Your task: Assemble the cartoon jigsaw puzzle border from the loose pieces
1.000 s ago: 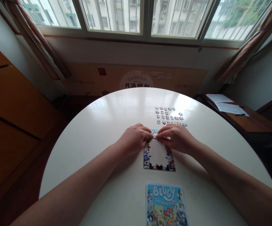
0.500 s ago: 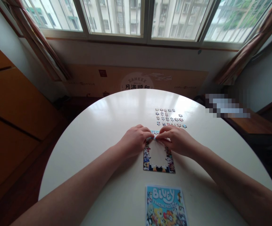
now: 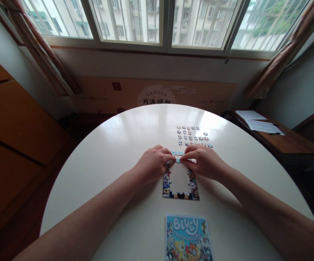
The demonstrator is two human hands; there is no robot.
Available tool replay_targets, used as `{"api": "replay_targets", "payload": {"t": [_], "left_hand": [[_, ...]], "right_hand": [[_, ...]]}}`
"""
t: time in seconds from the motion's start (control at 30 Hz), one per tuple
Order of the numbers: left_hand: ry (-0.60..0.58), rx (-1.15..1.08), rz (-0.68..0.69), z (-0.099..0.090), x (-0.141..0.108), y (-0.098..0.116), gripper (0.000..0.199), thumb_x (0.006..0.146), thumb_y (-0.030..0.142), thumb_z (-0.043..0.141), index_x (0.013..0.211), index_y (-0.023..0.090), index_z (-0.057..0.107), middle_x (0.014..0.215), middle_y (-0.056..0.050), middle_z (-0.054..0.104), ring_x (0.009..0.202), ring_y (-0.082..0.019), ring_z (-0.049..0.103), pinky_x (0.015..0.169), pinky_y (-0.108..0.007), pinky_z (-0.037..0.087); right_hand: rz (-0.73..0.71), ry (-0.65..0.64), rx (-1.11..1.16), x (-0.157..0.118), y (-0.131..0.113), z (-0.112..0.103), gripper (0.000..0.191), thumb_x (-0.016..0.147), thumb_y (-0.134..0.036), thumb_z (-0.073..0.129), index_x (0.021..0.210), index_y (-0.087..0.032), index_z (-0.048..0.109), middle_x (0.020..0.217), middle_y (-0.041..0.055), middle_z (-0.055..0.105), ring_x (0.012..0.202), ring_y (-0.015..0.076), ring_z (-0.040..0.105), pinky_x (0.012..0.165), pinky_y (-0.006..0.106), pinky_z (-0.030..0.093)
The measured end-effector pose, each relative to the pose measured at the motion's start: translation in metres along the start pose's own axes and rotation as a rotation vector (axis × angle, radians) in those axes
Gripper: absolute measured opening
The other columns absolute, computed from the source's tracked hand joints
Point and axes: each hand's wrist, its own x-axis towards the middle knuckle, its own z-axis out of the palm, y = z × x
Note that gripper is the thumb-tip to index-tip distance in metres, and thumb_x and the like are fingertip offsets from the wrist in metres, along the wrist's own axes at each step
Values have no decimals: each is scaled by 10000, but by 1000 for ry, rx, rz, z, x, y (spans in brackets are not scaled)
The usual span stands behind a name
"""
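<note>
White round glossy tabletop [image 3: 99, 156]: curved far edge well beyond the work, plenty of surface either side of both forearms. Rectangular multicoloured jigsaw border [image 3: 166, 185] lies flat mid-table, toothed inner edge, pale middle showing inside. Left hand [image 3: 154, 163] and right hand [image 3: 207, 159] meet over its upper end, thumb and index of each pinched on a small light-blue jigsaw piece [image 3: 178, 161] just inside the top strip. Loose multicoloured jigsaw pieces [image 3: 195, 138] sit in rough rows just beyond the right hand. Light-blue rectangular picture card [image 3: 188, 237], nearer the person, reads "BLUEY FANZINE PROJECT"; bottom cut off by view. Tan printed panel [image 3: 206, 92] under the window: "ZANKEE", "月满颐和". White paper sheets [image 3: 264, 127] at right: print too small to read.
</note>
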Motion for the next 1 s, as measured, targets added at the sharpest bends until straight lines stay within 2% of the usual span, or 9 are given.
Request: {"api": "replay_targets", "payload": {"t": [0.13, 0.23, 0.4, 0.67, 1.0], "left_hand": [[35, -20, -32, 1, -1, 0, 391, 820, 48, 574, 1109, 254, 739, 1066, -28, 761, 983, -236, 623, 869, -389, 525], [29, -6, -13, 0, -1, 0, 440, 789, 29, 572, 1100, 283, 750, 1097, -15, 755, 990, -237, 617, 869, -390, 521], [-11, 27, 26, 1, -1, 0, 427, 792, 61, 583, 1055, 341, 771, 1136, 7, 738, 993, -232, 605, 852, -368, 504], [-3, 11, 3, 4, 1, 3, 454, 765, 47, 541, 1011, 340, 786, 1139, 9, 738, 1004, -228, 595, 865, -352, 473], [14, 10, 6, 3, 1, 5, 431, 768, 57, 553, 995, 337, 789, 1128, 9, 741, 1006, -225, 605, 851, -351, 480]], "right_hand": [[-2, -11, -19, 1, 0, 2, 184, 889, -257, 633, 933, -332, 795, 901, 14, 730, 822, 185, 648, 681, 329, 463], [-4, -2, -27, 1, -1, 2, 188, 899, -255, 620, 910, -326, 793, 890, 9, 728, 818, 180, 642, 688, 328, 456], [-8, 4, -16, 1, 0, 3, 190, 898, -253, 609, 913, -310, 790, 904, 12, 727, 831, 185, 641, 689, 328, 454], [6, -2, -23, -1, 2, 3, 173, 877, -282, 613, 921, -278, 780, 968, 23, 720, 849, 196, 637, 717, 347, 460], [28, 23, -24, -2, 3, 6, 138, 875, -310, 639, 883, -275, 773, 935, 15, 717, 847, 194, 632, 706, 351, 456]]}}
